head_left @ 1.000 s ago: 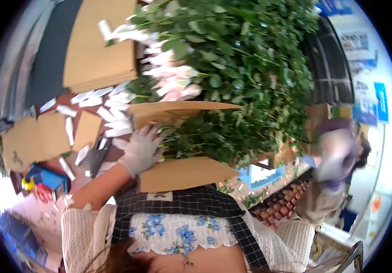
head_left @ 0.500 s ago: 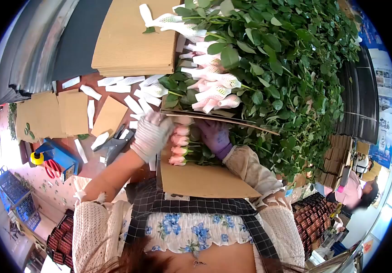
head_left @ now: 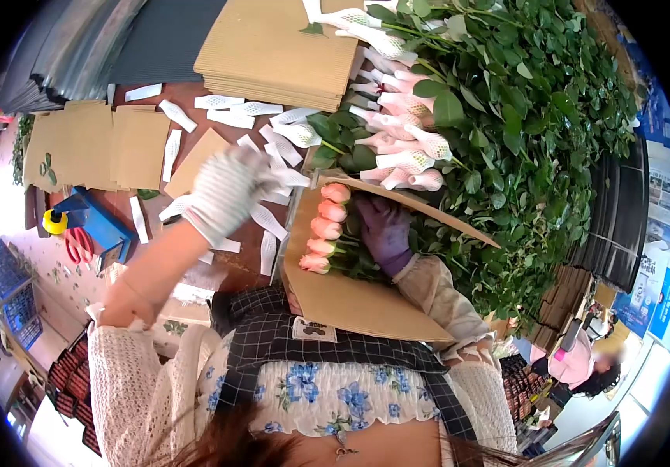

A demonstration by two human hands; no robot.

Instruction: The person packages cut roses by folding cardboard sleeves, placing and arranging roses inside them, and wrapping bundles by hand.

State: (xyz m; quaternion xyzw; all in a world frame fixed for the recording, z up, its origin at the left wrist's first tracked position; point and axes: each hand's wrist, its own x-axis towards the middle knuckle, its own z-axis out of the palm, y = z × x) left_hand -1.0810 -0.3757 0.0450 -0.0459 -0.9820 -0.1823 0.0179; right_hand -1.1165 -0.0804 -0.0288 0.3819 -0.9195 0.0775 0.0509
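My left hand (head_left: 230, 191), in a whitish glove, is raised over the table left of the cardboard; its fingers are smeared by motion. Several peach-pink roses (head_left: 325, 227) lie in a column on a folded cardboard sheet (head_left: 358, 307), heads toward the left. My right hand (head_left: 385, 233), in a purple glove, is curled over the rose stems just right of the heads. Above that hand, the raised cardboard flap (head_left: 428, 206) slants across the stems. White foam net sleeves (head_left: 269, 222) lie scattered around my left hand.
Netted roses (head_left: 405, 140) and a big heap of leafy stems (head_left: 529, 124) fill the upper right. A cardboard stack (head_left: 276, 54) is at the top. Red-handled scissors (head_left: 79, 245) and a blue tape dispenser (head_left: 105, 226) sit left. Another person (head_left: 568, 358) is at far right.
My left hand has moved away from the rose heads, left and up. The flap has lifted off the upper heads, which now show. The black stapler has gone out of sight near my left arm.
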